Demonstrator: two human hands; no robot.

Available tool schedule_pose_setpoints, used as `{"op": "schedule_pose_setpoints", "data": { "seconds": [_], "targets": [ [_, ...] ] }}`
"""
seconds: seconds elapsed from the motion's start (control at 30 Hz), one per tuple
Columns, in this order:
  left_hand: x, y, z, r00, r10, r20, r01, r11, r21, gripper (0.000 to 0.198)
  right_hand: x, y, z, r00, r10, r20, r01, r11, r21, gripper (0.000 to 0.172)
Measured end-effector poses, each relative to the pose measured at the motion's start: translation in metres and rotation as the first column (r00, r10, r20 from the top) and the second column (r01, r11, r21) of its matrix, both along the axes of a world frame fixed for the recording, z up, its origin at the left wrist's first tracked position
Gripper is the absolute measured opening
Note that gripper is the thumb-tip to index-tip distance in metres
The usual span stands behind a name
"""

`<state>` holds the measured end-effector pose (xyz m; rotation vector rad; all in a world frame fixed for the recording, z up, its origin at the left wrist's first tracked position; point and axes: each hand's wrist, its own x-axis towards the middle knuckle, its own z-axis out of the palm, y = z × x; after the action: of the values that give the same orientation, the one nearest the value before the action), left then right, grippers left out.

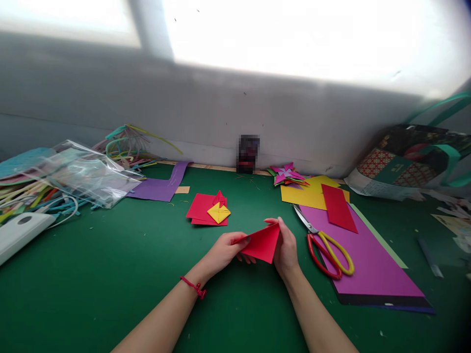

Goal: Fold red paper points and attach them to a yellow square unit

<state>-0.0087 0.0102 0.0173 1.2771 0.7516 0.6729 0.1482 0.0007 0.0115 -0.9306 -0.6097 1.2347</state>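
Observation:
A folded piece of red paper (pixel 262 245) is held up over the green table between both hands. My left hand (pixel 230 247) pinches its left corner, thumb on top and fingers underneath. On the right side, my right hand (pixel 286 245) grips the edge near the upper corner, its thumb hidden behind the hand or paper. Just beyond the hands lie red paper squares (pixel 200 206) with a yellow folded paper piece (pixel 219 213) and a small red folded piece (pixel 220 198) on them. To the right of my right hand rest scissors (pixel 324 245) with one red and one yellow handle.
Under the scissors lies purple paper (pixel 371 260); red (pixel 339 208) and yellow sheets (pixel 301 196) overlap behind. Folded paper stars (pixel 289 174), a phone-like dark object (pixel 247 154) and a patterned bag (pixel 401 162) stand along the back. At left are a plastic bag (pixel 95 171) and a white power strip (pixel 24 230).

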Motion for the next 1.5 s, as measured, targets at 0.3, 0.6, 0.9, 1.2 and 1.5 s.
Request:
{"op": "schedule_pose_setpoints", "data": {
  "seconds": [0.3,0.6,0.9,1.2,1.5],
  "targets": [
    [-0.002,0.001,0.005,0.993,0.115,-0.011,-0.116,0.992,-0.046,0.043,0.0,0.001,-0.002,0.994,0.079,-0.078,-0.08,0.997,-0.01,0.016],
    [-0.004,0.002,0.006,0.987,0.161,0.013,-0.159,0.98,-0.12,0.045,0.006,0.004,-0.007,0.98,0.048,-0.192,-0.061,0.996,-0.06,0.012],
    [-0.005,0.005,0.0,0.974,0.216,0.067,-0.202,0.964,-0.173,0.041,0.006,0.004,-0.008,0.976,0.051,-0.212,-0.065,0.996,-0.062,0.011],
    [-0.009,0.008,-0.006,0.911,0.346,0.223,-0.309,0.933,-0.183,0.032,0.006,0.005,-0.009,0.994,-0.085,-0.072,0.083,0.996,-0.038,0.015],
    [-0.003,0.009,-0.002,0.929,0.358,0.095,-0.356,0.934,-0.041,0.033,0.003,0.003,-0.009,0.997,-0.025,0.067,0.027,0.999,-0.023,0.02]
  ]
}}
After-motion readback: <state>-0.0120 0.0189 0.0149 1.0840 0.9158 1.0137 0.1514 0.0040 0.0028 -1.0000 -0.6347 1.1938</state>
